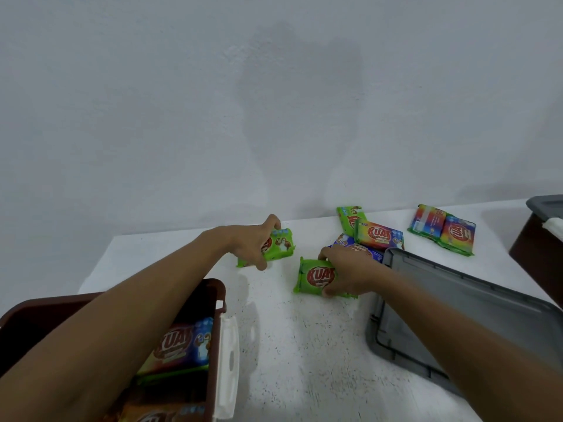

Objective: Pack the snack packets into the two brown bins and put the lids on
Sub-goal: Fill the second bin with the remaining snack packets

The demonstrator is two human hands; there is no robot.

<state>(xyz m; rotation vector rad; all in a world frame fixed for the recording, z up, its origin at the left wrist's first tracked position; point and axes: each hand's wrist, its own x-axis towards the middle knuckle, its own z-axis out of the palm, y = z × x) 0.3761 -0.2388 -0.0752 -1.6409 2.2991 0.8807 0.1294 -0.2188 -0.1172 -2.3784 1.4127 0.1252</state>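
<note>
On the white table my left hand grips a green snack packet near the far edge. A little to the right my right hand grips another green packet marked KUAT. Behind it lie several more packets, green, blue and rainbow coloured, and a rainbow pair farther right. A brown bin stands open at the near left under my left forearm, with packets inside. A second brown bin shows at the right edge.
A grey lid lies upside down on the table under my right forearm. Another grey lid rests on the right bin. A white latch hangs on the left bin's side. A white wall rises behind the table.
</note>
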